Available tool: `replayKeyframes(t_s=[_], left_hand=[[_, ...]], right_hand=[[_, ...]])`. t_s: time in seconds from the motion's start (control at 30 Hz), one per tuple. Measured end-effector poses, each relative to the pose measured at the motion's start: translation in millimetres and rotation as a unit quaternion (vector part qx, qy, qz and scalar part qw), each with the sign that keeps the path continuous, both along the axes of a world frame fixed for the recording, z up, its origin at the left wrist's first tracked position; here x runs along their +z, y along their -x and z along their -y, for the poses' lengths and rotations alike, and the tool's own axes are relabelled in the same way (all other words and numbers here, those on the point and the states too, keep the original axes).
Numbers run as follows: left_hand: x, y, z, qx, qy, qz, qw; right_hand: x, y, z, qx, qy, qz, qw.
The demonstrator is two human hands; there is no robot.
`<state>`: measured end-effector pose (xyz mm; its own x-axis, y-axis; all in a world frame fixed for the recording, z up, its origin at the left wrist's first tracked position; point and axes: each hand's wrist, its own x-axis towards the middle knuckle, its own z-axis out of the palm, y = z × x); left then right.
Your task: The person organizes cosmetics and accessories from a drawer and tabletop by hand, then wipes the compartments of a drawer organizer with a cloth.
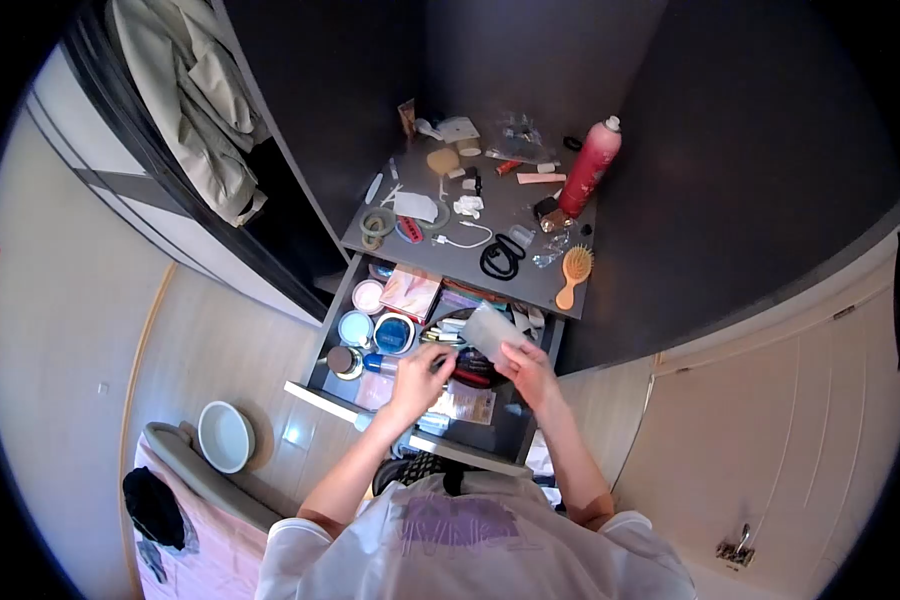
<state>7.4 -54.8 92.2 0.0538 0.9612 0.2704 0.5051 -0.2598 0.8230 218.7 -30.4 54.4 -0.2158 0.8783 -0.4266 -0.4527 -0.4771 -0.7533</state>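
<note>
Over an open drawer [313, 402], my right hand [530, 374] grips a flat, pale translucent packet [491, 332] by its lower right edge. My left hand [423, 380] is to its left, fingers curled together near the packet; whatever they hold, if anything, is too small to make out. Beneath my hands the drawer holds round jars, among them a blue-lidded one [394, 334], a pink one [368, 296], a blue tube [380, 364], a marbled pink box [410, 291] and a dark round container [475, 367] with small items in it.
On the grey shelf [420, 256] above the drawer are a pink spray can [591, 168], a wooden hairbrush [574, 276], a coiled black cord [502, 257], a white cable and several small items. Clothes [185, 100] hang at the left. A white basin [226, 437] stands on the floor.
</note>
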Motion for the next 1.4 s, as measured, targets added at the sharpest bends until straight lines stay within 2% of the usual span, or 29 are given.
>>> replayKeyframes(t_s=[0.07,0.2,0.27,0.3,0.37,0.4,0.57,0.63,0.73,0.77,0.83,0.93,1.07,1.2,1.27,1.4], left_hand=[[-14,-3,-2,-0.021,-0.057,-0.024,0.998],[-15,-10,-2,-0.017,-0.076,-0.043,0.996],[-14,-10,-3,-0.036,-0.002,-0.007,0.999],[-10,-10,-6,-0.038,-0.005,-0.004,0.999],[-1,-6,-12,-0.120,-0.058,0.016,0.991],[-5,-3,-12,-0.150,0.003,0.011,0.989],[-4,-4,-14,-0.185,0.053,-0.016,0.981],[-9,-6,-14,-0.147,0.033,0.064,0.987],[-14,-2,-17,-0.113,0.006,0.012,0.994],[-17,-1,-19,-0.105,0.005,0.001,0.994],[-9,1,-21,-0.080,0.028,0.003,0.996],[-3,2,-22,-0.053,-0.009,0.007,0.999],[5,6,-23,-0.050,-0.047,-0.011,0.998],[13,8,-24,-0.031,-0.061,-0.051,0.996],[17,9,-24,-0.018,-0.068,-0.087,0.994],[19,10,-22,-0.008,-0.073,-0.092,0.993]], right_hand=[[-4,10,-4,0.023,0.003,-0.040,0.999],[8,22,-8,0.062,-0.015,-0.061,0.996],[5,22,-9,0.078,-0.008,-0.058,0.995],[11,23,-9,0.086,-0.007,-0.055,0.995],[10,19,-11,0.105,-0.003,-0.058,0.993],[8,18,-12,0.126,0.004,-0.065,0.990],[2,16,-12,0.149,0.020,-0.078,0.986],[3,17,-12,0.144,0.026,-0.091,0.985],[-2,9,-17,0.094,-0.006,-0.054,0.994],[-4,6,-20,0.050,0.007,0.004,0.999],[6,1,-18,-0.021,-0.038,0.024,0.999],[31,-1,-13,-0.062,-0.083,0.074,0.992],[53,3,-3,-0.077,-0.136,0.156,0.975],[63,7,7,-0.062,-0.167,0.173,0.969],[62,8,10,-0.016,-0.212,0.189,0.959],[61,15,14,0.007,-0.246,0.206,0.947]])
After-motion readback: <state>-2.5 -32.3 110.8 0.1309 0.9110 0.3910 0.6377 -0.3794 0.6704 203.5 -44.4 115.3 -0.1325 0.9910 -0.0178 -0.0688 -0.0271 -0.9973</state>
